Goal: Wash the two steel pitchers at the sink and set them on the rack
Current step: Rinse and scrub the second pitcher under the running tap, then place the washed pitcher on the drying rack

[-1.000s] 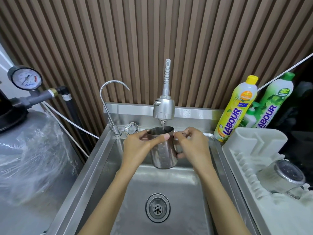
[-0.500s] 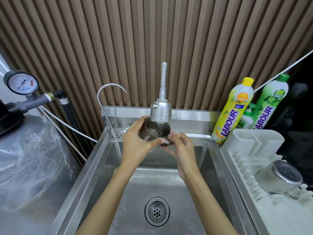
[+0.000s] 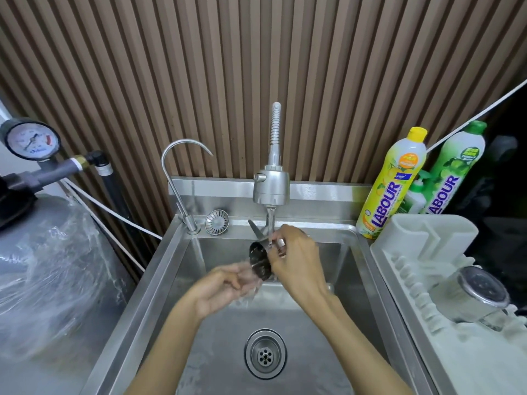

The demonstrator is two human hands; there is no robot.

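One steel pitcher point(image 3: 259, 260) is tipped on its side under the running faucet point(image 3: 271, 186), its dark mouth facing left. My right hand point(image 3: 296, 260) grips it by the handle, over the sink point(image 3: 182, 269). Water pours from the mouth onto my left hand point(image 3: 225, 286), which is cupped just below and to the left and holds nothing. The second steel pitcher point(image 3: 473, 297) lies upside down on the white rack point(image 3: 427, 352) at the right.
A thin gooseneck tap point(image 3: 176, 172) and a strainer plug point(image 3: 217, 221) sit at the sink's back left. Two dish soap bottles point(image 3: 390, 183) stand at the back right. A plastic-wrapped tank point(image 3: 51, 269) with a pressure gauge point(image 3: 31, 139) fills the left side. The drain point(image 3: 265, 354) lies below my hands.
The pitcher went from upright under the faucet to tipped sideways. My left hand let go of it and dropped below its mouth, into the spilling water. My right hand kept its hold.
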